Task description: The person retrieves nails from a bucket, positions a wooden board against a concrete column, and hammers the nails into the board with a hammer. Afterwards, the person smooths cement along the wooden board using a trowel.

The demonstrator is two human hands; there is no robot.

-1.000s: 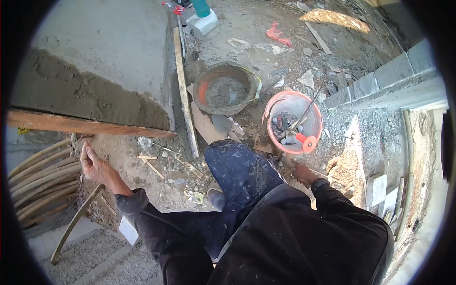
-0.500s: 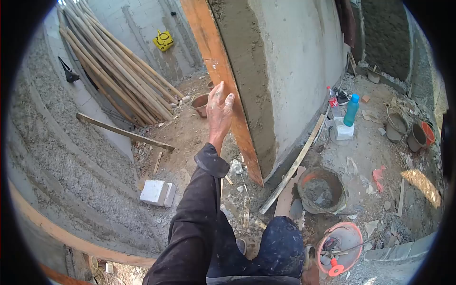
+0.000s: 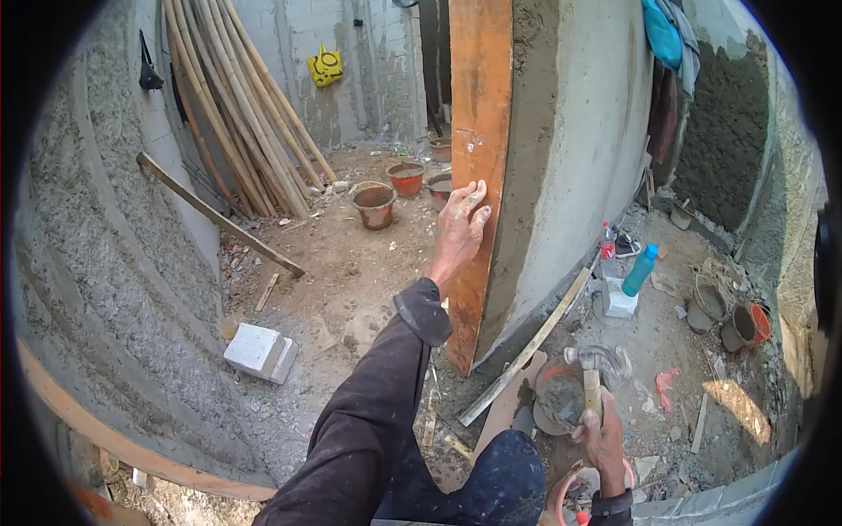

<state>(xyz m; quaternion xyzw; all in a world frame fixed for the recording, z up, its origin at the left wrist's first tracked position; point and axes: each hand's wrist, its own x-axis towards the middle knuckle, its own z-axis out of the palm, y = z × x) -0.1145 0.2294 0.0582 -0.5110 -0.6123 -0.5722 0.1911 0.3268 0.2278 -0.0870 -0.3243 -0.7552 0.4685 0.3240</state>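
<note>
In the head view, the left hand [image 3: 460,228] lies against the orange wooden board [image 3: 481,149], fingers slightly bent and spread over its face; it appears to steady the board without gripping it. The right hand [image 3: 603,434], nearer and to the right, is closed around the wooden handle of a claw hammer [image 3: 596,359], whose metal head points upward and stands well apart from the board, above the mortar tub [image 3: 553,375].

The board stands upright along the near end of the curved wall [image 3: 592,123], its lower end close to the ground. As far as can be judged, placing it there is done. Whether it is fixed or only leaning cannot be told; no nail can be made out, and the hammer is not touching it.

Beside the board, a dark, damp-looking plaster band [image 3: 531,114] runs up the wall, rough on its surface, while the stretch to its right is paler and smoother. The band therefore looks coated but unfinished. Grey mortar [image 3: 561,403] remains in the tub, left of which a pale wooden batten [image 3: 526,349] lies along the wall's foot.
</note>
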